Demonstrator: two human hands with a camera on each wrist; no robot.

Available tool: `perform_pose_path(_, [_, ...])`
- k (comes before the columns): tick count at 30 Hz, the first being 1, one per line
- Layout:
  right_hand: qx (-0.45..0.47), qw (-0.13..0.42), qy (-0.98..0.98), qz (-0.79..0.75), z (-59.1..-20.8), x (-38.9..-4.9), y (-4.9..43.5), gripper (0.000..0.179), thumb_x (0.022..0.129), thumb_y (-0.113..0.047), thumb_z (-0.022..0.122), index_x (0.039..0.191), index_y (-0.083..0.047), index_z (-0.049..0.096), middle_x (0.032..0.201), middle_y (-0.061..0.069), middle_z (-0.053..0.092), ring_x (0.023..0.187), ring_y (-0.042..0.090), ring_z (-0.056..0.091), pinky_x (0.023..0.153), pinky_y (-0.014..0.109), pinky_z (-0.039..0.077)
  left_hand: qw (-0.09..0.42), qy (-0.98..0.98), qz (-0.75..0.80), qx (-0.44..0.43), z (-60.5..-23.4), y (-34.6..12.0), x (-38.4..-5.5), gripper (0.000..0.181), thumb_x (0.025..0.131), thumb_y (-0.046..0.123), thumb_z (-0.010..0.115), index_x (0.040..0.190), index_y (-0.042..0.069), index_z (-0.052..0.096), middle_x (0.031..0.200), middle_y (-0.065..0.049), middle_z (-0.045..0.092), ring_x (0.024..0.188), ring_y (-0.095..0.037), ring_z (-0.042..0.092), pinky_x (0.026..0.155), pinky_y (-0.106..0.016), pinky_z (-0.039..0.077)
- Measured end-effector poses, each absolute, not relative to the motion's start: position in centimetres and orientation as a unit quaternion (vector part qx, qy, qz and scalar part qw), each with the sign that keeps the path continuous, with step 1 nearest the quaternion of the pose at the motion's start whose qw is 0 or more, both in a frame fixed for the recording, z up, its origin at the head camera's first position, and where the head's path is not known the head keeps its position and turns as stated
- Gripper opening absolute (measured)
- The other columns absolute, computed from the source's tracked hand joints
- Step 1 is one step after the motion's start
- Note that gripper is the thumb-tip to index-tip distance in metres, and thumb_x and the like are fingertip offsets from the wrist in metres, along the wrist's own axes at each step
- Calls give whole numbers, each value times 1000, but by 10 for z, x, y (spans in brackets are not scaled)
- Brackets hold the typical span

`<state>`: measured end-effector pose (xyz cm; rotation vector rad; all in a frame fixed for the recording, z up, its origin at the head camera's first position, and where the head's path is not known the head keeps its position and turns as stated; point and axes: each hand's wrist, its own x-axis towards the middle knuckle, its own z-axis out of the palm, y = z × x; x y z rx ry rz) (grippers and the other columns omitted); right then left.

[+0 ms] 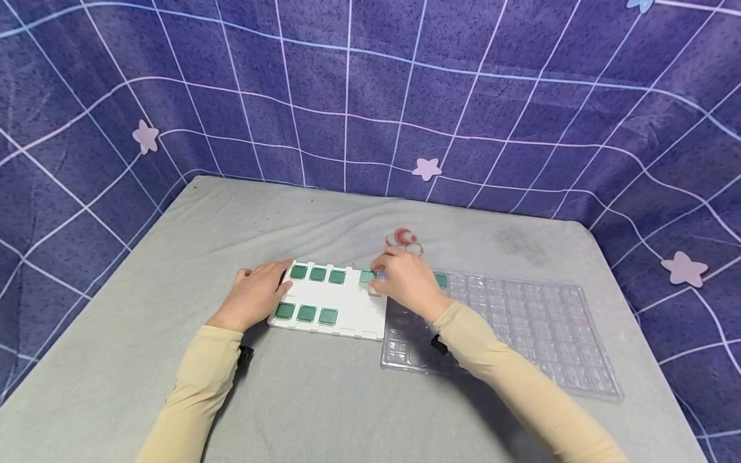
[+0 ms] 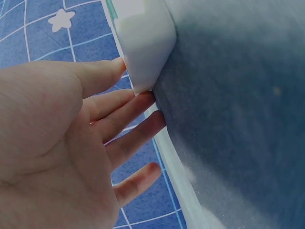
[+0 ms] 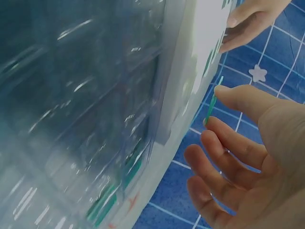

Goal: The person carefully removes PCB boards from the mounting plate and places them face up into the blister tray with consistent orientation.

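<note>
My right hand (image 1: 408, 280) pinches a small green perforated circuit board (image 3: 212, 102) between thumb and index finger, its other fingers loosely bent. In the head view it is over the far right part of a white slotted tray (image 1: 361, 312). Three green boards lie along the tray's far side and three along its near side. At the tray's left end, the thumb and extended fingertips of my left hand (image 1: 255, 292) touch the edge by the far corner. The left wrist view shows this hand (image 2: 71, 129) with its fingers mostly straight against the white tray (image 2: 145, 43).
Right of the white tray lies a clear plastic tray (image 1: 538, 321) with rows of compartments, one green board (image 1: 442, 280) near its far left corner. Red markings (image 1: 404, 236) show on the grey cloth-covered table (image 1: 312, 399). A blue gridded curtain (image 1: 370, 96) surrounds the table's back and sides.
</note>
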<state>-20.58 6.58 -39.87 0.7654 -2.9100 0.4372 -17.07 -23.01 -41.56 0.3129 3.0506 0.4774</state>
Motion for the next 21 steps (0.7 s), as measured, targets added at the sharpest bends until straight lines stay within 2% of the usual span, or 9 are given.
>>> perform_pose_path(5, [250, 61, -956, 139, -398, -206, 77, 29, 83, -35, 84, 107, -18, 79, 110, -1, 74, 85, 18, 73, 72, 37, 59, 21, 983, 153, 101, -415, -230, -170, 51, 105, 22, 55, 151, 2, 47, 148, -20, 56, 136, -39, 53, 100, -58, 33])
perform_pose_path(11, [248, 72, -955, 149, -397, -204, 91, 30, 82, -34, 85, 106, -17, 79, 112, 1, 75, 92, 27, 74, 77, 41, 59, 22, 983, 152, 102, -415, -230, -170, 51, 105, 22, 55, 151, 1, 47, 148, -21, 56, 136, -40, 53, 100, -58, 33])
perform_pose_path(16, [242, 73, -955, 154, -396, -204, 103, 31, 82, -33, 85, 107, -16, 79, 112, 1, 74, 94, 25, 74, 79, 41, 59, 22, 983, 152, 101, -415, -230, -169, 51, 105, 22, 55, 151, 1, 46, 148, -20, 56, 136, -40, 53, 100, -58, 33])
perform_pose_path(21, [232, 69, -958, 151, -395, -203, 116, 31, 83, -34, 84, 107, -15, 78, 118, 5, 75, 103, 27, 74, 83, 43, 59, 21, 983, 151, 103, -415, -230, -170, 52, 105, 22, 55, 151, 1, 46, 148, -21, 56, 136, -41, 53, 99, -57, 33])
